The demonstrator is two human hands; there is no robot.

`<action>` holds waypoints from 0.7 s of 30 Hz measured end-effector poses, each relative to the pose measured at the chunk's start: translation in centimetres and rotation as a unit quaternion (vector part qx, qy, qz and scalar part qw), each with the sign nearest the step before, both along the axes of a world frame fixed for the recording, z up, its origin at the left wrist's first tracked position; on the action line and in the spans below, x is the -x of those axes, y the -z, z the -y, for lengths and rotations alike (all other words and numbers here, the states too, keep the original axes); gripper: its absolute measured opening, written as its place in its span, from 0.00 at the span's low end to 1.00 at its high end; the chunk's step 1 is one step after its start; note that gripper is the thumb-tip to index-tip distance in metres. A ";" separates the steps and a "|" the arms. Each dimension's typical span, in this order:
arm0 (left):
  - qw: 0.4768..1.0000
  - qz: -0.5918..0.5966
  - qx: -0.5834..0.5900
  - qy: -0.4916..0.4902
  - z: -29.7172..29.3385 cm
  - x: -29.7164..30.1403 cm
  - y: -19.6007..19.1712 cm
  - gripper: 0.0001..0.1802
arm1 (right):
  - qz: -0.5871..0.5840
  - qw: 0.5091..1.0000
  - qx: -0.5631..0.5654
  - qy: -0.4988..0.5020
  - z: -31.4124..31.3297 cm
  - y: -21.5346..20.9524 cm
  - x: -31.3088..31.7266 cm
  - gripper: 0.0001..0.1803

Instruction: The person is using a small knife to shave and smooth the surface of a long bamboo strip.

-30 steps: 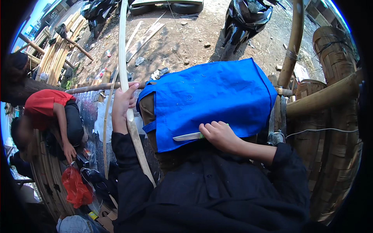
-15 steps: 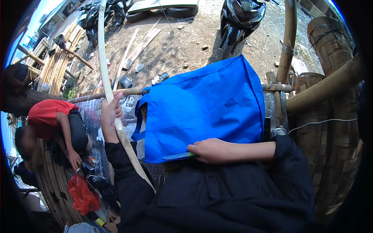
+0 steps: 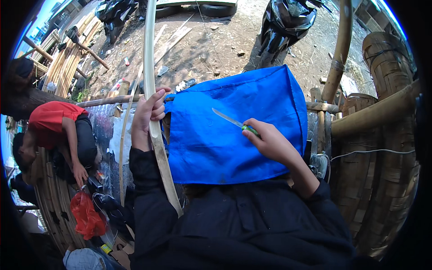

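My left hand (image 3: pixel 150 112) is closed round a long split bamboo strip (image 3: pixel 150 54). The strip stands nearly upright, running from the top edge of the view down along my left forearm. In my right hand (image 3: pixel 270 140) is a knife (image 3: pixel 228 118) with a green handle, its blade pointing up and to the left. The knife is over a blue cloth bag (image 3: pixel 234 153) spread across my lap, and its blade is apart from the strip. The strip's lower part passes along the bag's left edge.
At the left a person in a red shirt (image 3: pixel 51 123) bends over a red plastic bag (image 3: pixel 87 218). A bamboo rail (image 3: pixel 105 101) crosses ahead. Woven bamboo (image 3: pixel 373 180) and a thick pole (image 3: pixel 378 108) stand close on my right. A motorbike (image 3: pixel 288 27) is parked beyond.
My right hand has lifted the knife from the bag's near edge up over its middle, turning the blade up-left. My left hand and the bamboo strip have shifted right in view.
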State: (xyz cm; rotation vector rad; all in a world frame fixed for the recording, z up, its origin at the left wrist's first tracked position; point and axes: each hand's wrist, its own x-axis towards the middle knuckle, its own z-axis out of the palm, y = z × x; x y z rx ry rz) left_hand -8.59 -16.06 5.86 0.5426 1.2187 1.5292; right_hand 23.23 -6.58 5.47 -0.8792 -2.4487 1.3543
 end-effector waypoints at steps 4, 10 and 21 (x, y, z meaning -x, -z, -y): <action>0.999 0.017 0.021 0.042 -1.6 -1.4 2.6 0.14 | -0.002 0.959 -0.166 0.229 -3.4 2.4 -2.7 0.12; 0.992 0.085 -0.001 0.097 -4.0 -4.0 4.5 0.16 | 0.014 0.873 -0.250 0.418 -7.6 8.5 -6.2 0.19; 0.967 0.224 -0.076 0.098 -3.8 -4.0 7.2 0.17 | -0.023 0.903 -0.117 0.414 -6.6 4.8 -5.7 0.20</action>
